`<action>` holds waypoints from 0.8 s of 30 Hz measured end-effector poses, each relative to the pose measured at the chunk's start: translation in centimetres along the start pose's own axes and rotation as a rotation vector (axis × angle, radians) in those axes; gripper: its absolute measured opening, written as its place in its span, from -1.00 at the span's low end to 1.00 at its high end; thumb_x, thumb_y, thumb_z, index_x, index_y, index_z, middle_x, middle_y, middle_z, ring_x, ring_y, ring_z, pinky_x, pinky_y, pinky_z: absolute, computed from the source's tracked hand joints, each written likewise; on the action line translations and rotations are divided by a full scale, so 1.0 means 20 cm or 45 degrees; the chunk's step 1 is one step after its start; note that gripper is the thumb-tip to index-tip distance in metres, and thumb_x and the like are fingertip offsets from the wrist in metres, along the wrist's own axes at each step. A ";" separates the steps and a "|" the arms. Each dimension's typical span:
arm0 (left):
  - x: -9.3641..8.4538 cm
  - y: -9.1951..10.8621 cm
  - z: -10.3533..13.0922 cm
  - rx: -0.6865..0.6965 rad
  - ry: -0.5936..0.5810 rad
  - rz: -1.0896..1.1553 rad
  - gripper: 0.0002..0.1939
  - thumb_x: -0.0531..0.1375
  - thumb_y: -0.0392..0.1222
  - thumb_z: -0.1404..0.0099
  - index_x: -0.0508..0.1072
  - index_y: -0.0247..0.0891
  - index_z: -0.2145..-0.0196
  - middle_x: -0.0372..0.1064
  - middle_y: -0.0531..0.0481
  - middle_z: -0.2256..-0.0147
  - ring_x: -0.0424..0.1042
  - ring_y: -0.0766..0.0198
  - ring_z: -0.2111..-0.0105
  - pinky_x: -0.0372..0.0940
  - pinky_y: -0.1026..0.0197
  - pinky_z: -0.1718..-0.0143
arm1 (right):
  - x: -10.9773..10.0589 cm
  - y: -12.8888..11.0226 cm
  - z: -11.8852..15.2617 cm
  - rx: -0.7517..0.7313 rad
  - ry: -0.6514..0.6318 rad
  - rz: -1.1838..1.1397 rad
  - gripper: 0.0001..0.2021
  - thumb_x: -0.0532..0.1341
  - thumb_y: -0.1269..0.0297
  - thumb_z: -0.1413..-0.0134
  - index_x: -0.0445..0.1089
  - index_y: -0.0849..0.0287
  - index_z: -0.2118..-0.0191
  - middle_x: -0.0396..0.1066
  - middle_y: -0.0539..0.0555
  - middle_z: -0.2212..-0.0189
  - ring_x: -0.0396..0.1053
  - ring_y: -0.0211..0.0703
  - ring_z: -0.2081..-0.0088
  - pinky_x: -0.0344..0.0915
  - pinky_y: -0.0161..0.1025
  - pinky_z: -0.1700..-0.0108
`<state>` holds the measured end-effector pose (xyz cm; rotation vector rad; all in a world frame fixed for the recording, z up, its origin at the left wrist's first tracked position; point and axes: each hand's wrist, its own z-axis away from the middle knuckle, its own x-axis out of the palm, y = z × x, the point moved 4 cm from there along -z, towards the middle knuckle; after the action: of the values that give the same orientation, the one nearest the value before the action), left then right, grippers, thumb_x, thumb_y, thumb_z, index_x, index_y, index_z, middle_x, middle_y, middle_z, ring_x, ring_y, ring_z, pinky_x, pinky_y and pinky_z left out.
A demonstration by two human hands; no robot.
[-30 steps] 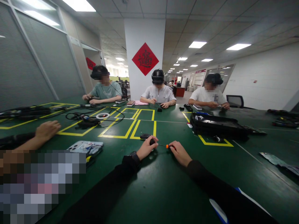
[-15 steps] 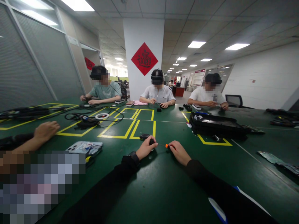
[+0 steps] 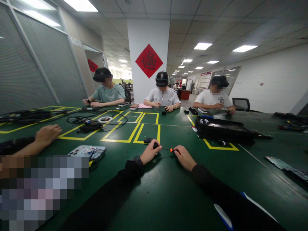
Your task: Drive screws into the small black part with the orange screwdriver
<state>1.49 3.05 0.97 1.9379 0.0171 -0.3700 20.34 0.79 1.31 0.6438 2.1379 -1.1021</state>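
My right hand (image 3: 184, 157) is closed around the handle of a screwdriver (image 3: 171, 150), whose orange collar shows at the fingertips. Its thin metal shaft points left, to a small black part (image 3: 156, 146) pinched in my left hand (image 3: 149, 153). The shaft's tip meets or nearly meets that part; I cannot tell which. What kind of part it is stays unclear, since my fingers cover most of it. Just beyond my left hand, a dark object (image 3: 148, 140) lies on the green table (image 3: 154, 192).
A black open case (image 3: 221, 128) stands to the right, with a small black-and-white item (image 3: 223, 143) before it. Cables (image 3: 81, 120) and a white ring (image 3: 105, 119) lie left. A neighbour's hand (image 3: 48, 134) rests near a pale phone-like object (image 3: 88, 152). Several people sit opposite.
Both hands stay in nearly the same place. The right fingers have shifted slightly on the screwdriver, and more orange of its handle shows.
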 end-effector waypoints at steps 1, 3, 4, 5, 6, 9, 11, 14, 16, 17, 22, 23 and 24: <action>0.00 0.00 0.00 0.007 0.007 -0.005 -0.78 0.10 -0.07 -0.09 0.23 -0.26 0.37 0.23 0.09 0.44 0.22 0.42 0.49 0.19 0.33 0.43 | 0.00 0.00 0.00 -0.005 0.000 0.005 -0.83 -0.02 0.39 -0.05 0.31 0.19 0.33 0.29 0.07 0.36 0.21 -0.20 0.25 0.14 -0.22 0.15; 0.00 -0.01 0.00 0.013 0.013 -0.008 -0.78 0.10 -0.07 -0.09 0.23 -0.26 0.37 0.23 0.09 0.45 0.23 0.41 0.48 0.19 0.33 0.42 | 0.00 0.00 0.01 -0.016 -0.006 -0.007 -0.86 0.01 0.38 -0.03 0.29 0.19 0.31 0.28 0.06 0.35 0.21 -0.21 0.26 0.15 -0.23 0.17; 0.00 -0.01 0.00 0.009 0.011 -0.004 -0.78 0.10 -0.07 -0.09 0.24 -0.26 0.37 0.23 0.09 0.45 0.23 0.41 0.48 0.19 0.32 0.42 | -0.01 -0.01 0.01 -0.019 -0.010 -0.019 -0.87 0.04 0.38 -0.01 0.28 0.19 0.30 0.28 0.05 0.35 0.21 -0.21 0.26 0.15 -0.23 0.18; 0.00 -0.01 0.00 0.001 0.007 0.001 -0.78 0.10 -0.07 -0.08 0.23 -0.26 0.37 0.23 0.09 0.46 0.23 0.41 0.48 0.19 0.32 0.42 | -0.01 -0.01 0.01 -0.021 -0.013 -0.033 -0.87 0.06 0.38 0.00 0.27 0.19 0.29 0.28 0.05 0.34 0.21 -0.21 0.27 0.16 -0.24 0.18; 0.00 -0.02 0.00 -0.009 0.004 0.005 -0.78 0.10 -0.06 -0.08 0.23 -0.26 0.37 0.23 0.09 0.46 0.23 0.41 0.49 0.19 0.32 0.43 | -0.01 -0.01 0.01 -0.021 -0.011 -0.045 -0.87 0.07 0.38 0.02 0.27 0.19 0.28 0.28 0.05 0.34 0.22 -0.21 0.27 0.16 -0.24 0.18; 0.00 -0.01 0.00 -0.007 0.012 0.000 -0.78 0.11 -0.07 -0.08 0.24 -0.26 0.38 0.24 0.09 0.45 0.24 0.41 0.49 0.19 0.32 0.42 | -0.01 -0.02 0.01 -0.007 0.001 -0.060 -0.85 0.09 0.37 0.03 0.27 0.19 0.27 0.28 0.06 0.32 0.22 -0.21 0.26 0.16 -0.23 0.17; -0.01 -0.01 0.00 0.017 0.016 -0.002 -0.80 0.11 -0.09 -0.08 0.24 -0.26 0.38 0.24 0.09 0.45 0.25 0.41 0.47 0.19 0.31 0.40 | -0.01 -0.02 0.01 0.004 0.010 -0.056 -0.84 0.06 0.37 0.00 0.27 0.19 0.25 0.28 0.07 0.31 0.21 -0.20 0.23 0.15 -0.22 0.15; -0.01 0.00 0.00 0.039 0.013 0.002 -0.82 0.09 -0.10 -0.10 0.23 -0.26 0.38 0.24 0.09 0.45 0.25 0.40 0.46 0.19 0.31 0.38 | -0.02 -0.03 0.01 0.001 0.001 -0.030 -0.84 0.00 0.37 -0.05 0.30 0.19 0.29 0.28 0.07 0.33 0.21 -0.20 0.23 0.15 -0.21 0.14; -0.01 0.00 0.00 0.033 0.004 0.007 -0.82 0.08 -0.10 -0.10 0.23 -0.26 0.38 0.24 0.09 0.47 0.25 0.40 0.47 0.18 0.31 0.39 | -0.02 -0.03 0.01 -0.016 -0.004 -0.014 -0.85 0.01 0.37 -0.05 0.30 0.19 0.30 0.28 0.07 0.34 0.21 -0.20 0.24 0.15 -0.22 0.15; 0.00 0.00 0.00 0.029 0.000 0.009 -0.81 0.08 -0.10 -0.11 0.23 -0.26 0.38 0.24 0.10 0.47 0.25 0.40 0.47 0.18 0.32 0.40 | -0.02 -0.02 0.01 -0.022 -0.001 -0.013 -0.85 0.02 0.37 -0.04 0.30 0.19 0.30 0.28 0.07 0.34 0.21 -0.20 0.24 0.15 -0.22 0.15; -0.01 -0.02 0.00 0.033 0.009 -0.012 -0.81 0.11 -0.10 -0.08 0.23 -0.26 0.38 0.24 0.08 0.45 0.25 0.39 0.46 0.19 0.31 0.38 | 0.00 -0.01 0.01 -0.019 -0.003 -0.035 -0.86 0.08 0.36 0.02 0.27 0.19 0.27 0.28 0.05 0.32 0.21 -0.21 0.24 0.15 -0.23 0.15; -0.01 -0.02 0.00 0.034 0.007 -0.015 -0.81 0.11 -0.10 -0.08 0.23 -0.26 0.39 0.24 0.08 0.45 0.25 0.39 0.46 0.19 0.31 0.38 | 0.00 -0.01 0.01 -0.014 -0.005 -0.034 -0.85 0.09 0.35 0.02 0.27 0.19 0.27 0.28 0.06 0.31 0.21 -0.21 0.24 0.15 -0.23 0.15; -0.01 -0.02 0.00 0.033 0.002 -0.015 -0.81 0.11 -0.11 -0.08 0.23 -0.26 0.38 0.24 0.08 0.45 0.25 0.39 0.46 0.19 0.31 0.38 | 0.00 -0.01 0.01 -0.009 -0.003 -0.032 -0.85 0.09 0.35 0.02 0.28 0.19 0.26 0.28 0.06 0.31 0.21 -0.20 0.24 0.15 -0.23 0.15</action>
<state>1.29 3.33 0.62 1.9643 0.0249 -0.3783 20.27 0.49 1.28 0.6133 2.1524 -1.1074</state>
